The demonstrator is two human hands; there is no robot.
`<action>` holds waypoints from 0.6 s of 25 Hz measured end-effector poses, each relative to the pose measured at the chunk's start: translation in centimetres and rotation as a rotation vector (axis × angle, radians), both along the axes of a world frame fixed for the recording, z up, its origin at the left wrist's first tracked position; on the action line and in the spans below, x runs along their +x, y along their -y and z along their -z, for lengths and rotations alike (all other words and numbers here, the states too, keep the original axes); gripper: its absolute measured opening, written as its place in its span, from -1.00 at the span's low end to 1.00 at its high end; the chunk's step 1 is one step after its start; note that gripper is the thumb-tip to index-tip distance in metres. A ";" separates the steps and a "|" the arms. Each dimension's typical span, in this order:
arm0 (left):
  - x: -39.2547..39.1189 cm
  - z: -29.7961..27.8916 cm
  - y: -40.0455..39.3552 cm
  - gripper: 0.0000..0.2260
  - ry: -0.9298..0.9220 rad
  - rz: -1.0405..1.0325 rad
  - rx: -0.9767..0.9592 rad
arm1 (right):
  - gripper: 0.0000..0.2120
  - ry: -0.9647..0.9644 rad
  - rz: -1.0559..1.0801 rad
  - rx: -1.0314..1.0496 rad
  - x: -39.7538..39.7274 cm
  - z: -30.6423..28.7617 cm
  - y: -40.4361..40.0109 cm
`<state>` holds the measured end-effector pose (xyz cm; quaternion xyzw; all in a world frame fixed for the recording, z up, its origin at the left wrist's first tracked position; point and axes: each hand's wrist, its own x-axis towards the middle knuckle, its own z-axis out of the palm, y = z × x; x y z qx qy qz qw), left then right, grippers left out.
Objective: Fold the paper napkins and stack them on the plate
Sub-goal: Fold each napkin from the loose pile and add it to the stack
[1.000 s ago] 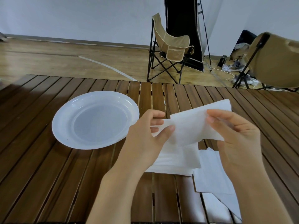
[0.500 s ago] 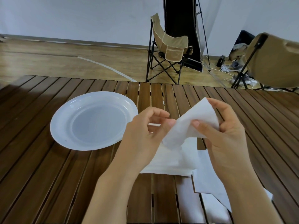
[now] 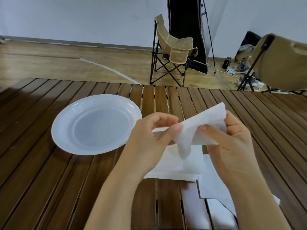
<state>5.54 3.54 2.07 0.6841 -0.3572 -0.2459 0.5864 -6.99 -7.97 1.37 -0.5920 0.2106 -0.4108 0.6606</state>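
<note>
A white paper napkin [image 3: 203,123] is held in the air above the slatted wooden table [image 3: 41,171], partly folded, with one corner drooping down. My left hand [image 3: 149,140] pinches its left edge between thumb and fingers. My right hand [image 3: 232,143] pinches its right side, thumb on top. Below my hands lie more white napkins [image 3: 174,168] in a loose pile. A round white plate [image 3: 96,124] with nothing on it sits to the left of my hands.
Further napkins [image 3: 214,188] spread toward the near right of the table. Beyond the table's far edge stand a tan folding chair [image 3: 172,48], a black panel on a stand [image 3: 186,30] and a second tan chair [image 3: 282,62] at the right.
My hands have come closer together and the napkin has gone from spread flat to folded over, its lower corner now hanging down. The plate and the pile have not moved.
</note>
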 end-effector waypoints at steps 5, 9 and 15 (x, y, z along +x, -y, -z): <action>0.6 -0.5 -0.4 -0.83 0.080 -0.113 -0.124 | -0.76 -0.060 -0.087 -0.015 -0.5 0.0 0.4; 1.0 -0.7 -0.6 -0.80 0.215 -0.167 -0.152 | -0.80 -0.087 0.024 -0.084 -0.5 0.0 0.2; 1.1 -0.5 -0.6 -0.85 0.311 -0.217 -0.158 | -0.86 -0.167 0.211 -0.238 -0.1 -0.2 -0.1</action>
